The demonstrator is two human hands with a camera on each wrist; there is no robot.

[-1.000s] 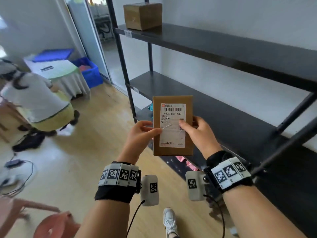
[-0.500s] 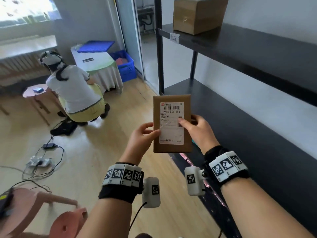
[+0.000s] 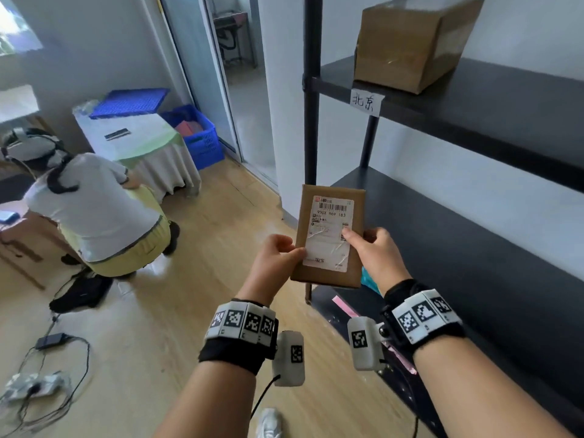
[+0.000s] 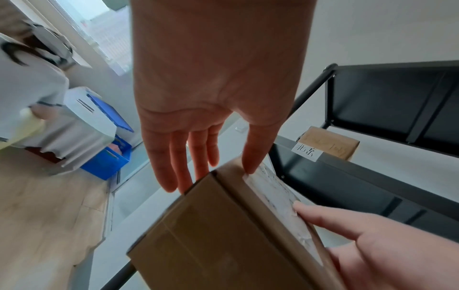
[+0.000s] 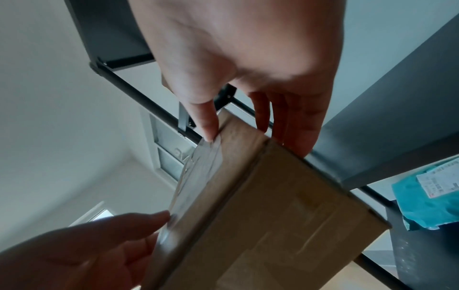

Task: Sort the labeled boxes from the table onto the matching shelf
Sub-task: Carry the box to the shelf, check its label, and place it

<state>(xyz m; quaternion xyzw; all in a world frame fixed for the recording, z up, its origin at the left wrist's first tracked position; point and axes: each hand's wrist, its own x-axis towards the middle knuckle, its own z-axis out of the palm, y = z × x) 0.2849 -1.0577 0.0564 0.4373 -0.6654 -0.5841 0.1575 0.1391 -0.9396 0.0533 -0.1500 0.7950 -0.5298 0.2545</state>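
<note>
A flat brown cardboard box (image 3: 328, 235) with a white shipping label faces me, held upright in front of the black shelf unit (image 3: 474, 99). My left hand (image 3: 278, 257) pinches its left edge, thumb on the label and fingers behind. My right hand (image 3: 376, 251) pinches the right edge the same way. The wrist views show the box (image 4: 223, 225) (image 5: 261, 206) between thumb and fingers of each hand. A handwritten paper tag (image 3: 366, 102) hangs on the upper shelf edge, and a larger brown box (image 3: 410, 42) stands on that shelf above it.
A person (image 3: 91, 207) crouches on the wooden floor at left, near a draped table (image 3: 139, 140) and a blue crate (image 3: 199, 134). Cables and a power strip (image 3: 34, 384) lie on the floor. A teal parcel (image 5: 432, 194) rests on a lower shelf.
My view has swung left and up toward the shelf's end post, bringing the tag and upper box closer. Both hands keep the same hold on the box.
</note>
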